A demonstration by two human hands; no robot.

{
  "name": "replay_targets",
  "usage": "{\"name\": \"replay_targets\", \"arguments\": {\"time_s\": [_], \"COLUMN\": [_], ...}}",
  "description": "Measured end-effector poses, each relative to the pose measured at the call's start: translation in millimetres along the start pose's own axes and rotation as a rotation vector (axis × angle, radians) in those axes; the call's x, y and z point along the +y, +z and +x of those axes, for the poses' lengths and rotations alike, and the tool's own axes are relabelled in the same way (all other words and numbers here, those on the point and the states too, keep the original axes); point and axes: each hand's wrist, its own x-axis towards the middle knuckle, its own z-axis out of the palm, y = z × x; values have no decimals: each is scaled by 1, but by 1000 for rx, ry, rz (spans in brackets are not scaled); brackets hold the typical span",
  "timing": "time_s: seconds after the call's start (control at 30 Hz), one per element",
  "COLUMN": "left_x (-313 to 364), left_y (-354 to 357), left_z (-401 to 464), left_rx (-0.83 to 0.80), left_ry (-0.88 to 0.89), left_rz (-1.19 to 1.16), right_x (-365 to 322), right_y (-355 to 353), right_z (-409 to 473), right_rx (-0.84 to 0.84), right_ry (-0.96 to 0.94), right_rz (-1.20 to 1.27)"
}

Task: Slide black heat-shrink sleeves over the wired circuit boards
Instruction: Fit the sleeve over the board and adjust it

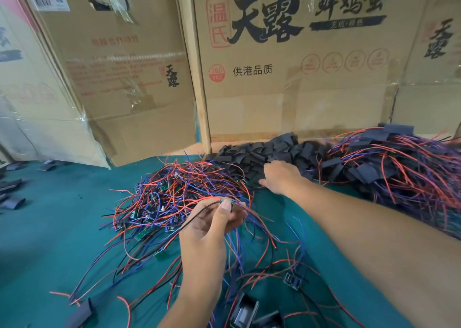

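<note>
Loose sleeved boards (pixel 245 310) lie at the table's near edge. Our left hand (pixel 212 225) pinches a wired board (pixel 225 201); our right hand (pixel 279 175) reaches into the sleeve pile (pixel 262 153) by the far edge, grip hidden. We should pick one sleeve and gather the wires first.

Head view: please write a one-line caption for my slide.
Left hand pinches a wired circuit board while right hand reaches into the pile of black sleeves.

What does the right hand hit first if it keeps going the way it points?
Probably the pile of black heat-shrink sleeves: the right hand points away toward it, fingertips at its near edge. Contact is hard to judge; the cardboard box stands behind.
</note>
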Motion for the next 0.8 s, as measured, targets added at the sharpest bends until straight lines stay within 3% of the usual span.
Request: {"name": "replay_targets", "arguments": {"time_s": [0.23, 0.33, 0.4, 0.6, 0.8], "left_x": [-1, 7, 13, 20, 27], "left_y": [-1, 1, 3, 8, 4], "left_z": [1, -3, -6, -13, -5], "left_rx": [-27, -97, -171, -325, -301], "left_ry": [-58, -167, -251, -368, -319], "left_rz": [-48, -161, -232, -359, -363], "right_x": [-6, -8, -5, 24, 50], "right_y": [-22, -42, -49, -40, -29], "right_z": [-13, -51, -90, -197, -227], "right_rx": [-53, -141, -221, -291, -105], "right_ry": [109, 201, 216, 279, 169], "right_rz": [367, 1014, 1305, 1614, 1711]}}
